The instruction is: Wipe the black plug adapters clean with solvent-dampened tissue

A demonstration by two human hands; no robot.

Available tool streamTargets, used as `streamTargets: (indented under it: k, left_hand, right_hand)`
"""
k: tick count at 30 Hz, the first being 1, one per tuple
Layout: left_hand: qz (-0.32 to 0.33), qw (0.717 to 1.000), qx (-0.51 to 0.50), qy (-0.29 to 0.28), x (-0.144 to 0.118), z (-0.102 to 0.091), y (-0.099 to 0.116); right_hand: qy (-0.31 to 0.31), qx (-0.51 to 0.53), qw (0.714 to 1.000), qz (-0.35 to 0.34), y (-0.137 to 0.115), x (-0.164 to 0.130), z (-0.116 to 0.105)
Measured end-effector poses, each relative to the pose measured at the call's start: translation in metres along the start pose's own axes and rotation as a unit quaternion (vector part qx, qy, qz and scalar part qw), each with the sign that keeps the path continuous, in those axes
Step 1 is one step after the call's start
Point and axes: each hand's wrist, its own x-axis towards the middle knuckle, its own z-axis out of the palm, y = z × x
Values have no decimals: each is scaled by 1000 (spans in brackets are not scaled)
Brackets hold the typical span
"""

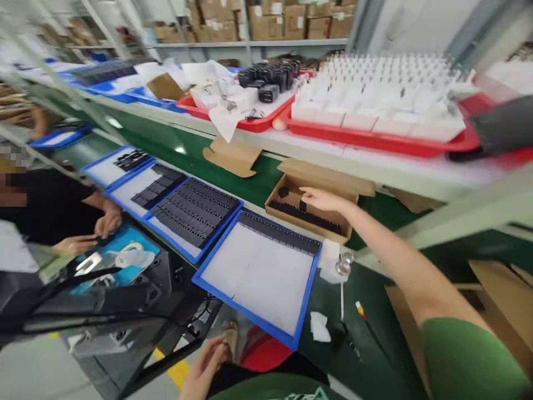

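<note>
Black plastic parts are lying everywhere on this line. At far left of the frame a co-worker's hands are working over a blue mat. Right of them, blue-edged trays are carrying dense rows of black pieces, and the nearest tray is holding only one row along its far edge. At bottom centre the left hand is resting low, fingers loosely curled, holding nothing.

Just right of centre the right hand is reaching into the cardboard box, fingers spread over the small black parts and not yet clenched on any. These are probably light, rigid and smooth, best pinched by their short sides.

In the upper right, red trays of white pieces are sitting on the shelf, whose overhang is crowding the reach.
</note>
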Motion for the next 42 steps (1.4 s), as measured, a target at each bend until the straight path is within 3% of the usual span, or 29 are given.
streamTargets:
  k: [3,5,7,8,10,12,16,19,21,24,29,34,36,39,42]
  left_hand:
    - [115,972,60,-196,76,-6,-9]
    - [203,929,108,-289,112,-1,-3]
    - [286,882,150,-342,131,9,10]
    - [325,859,167,-359,136,17,19]
    - [396,815,194,-377,141,38,42]
    - [460,779,217,-367,148,71,67]
    - [556,732,268,-288,177,161,115]
    - [602,691,316,-246,201,222,138]
    - [623,661,349,-231,213,250,143]
    - [645,620,393,-213,224,272,142]
    - [670,577,431,-179,227,279,135]
    - [684,569,434,-144,209,266,138]
    - [689,572,429,-120,198,254,144]
    - [694,584,414,-74,177,225,144]
    - [693,600,398,-31,152,190,121]
  right_hand:
    - [59,43,997,-14,-34,-103,16]
    - [120,73,990,-10,-43,-185,56]
    - [178,147,973,4,-40,-255,113]
    - [158,201,966,31,-35,-283,143]
    - [150,267,948,82,-22,-322,196]
    - [166,285,934,136,-6,-345,234]
    - [191,263,927,189,28,-364,276]
    - [204,225,931,204,56,-370,299]
    - [221,190,933,210,77,-377,317]
    - [250,153,935,199,106,-392,350]
    - [264,108,937,202,125,-426,391]
    - [290,65,941,161,117,-441,383]
    - [329,-2,937,118,117,-430,373]
    - [382,-100,917,61,117,-388,363]
    - [379,-142,914,21,106,-337,359]
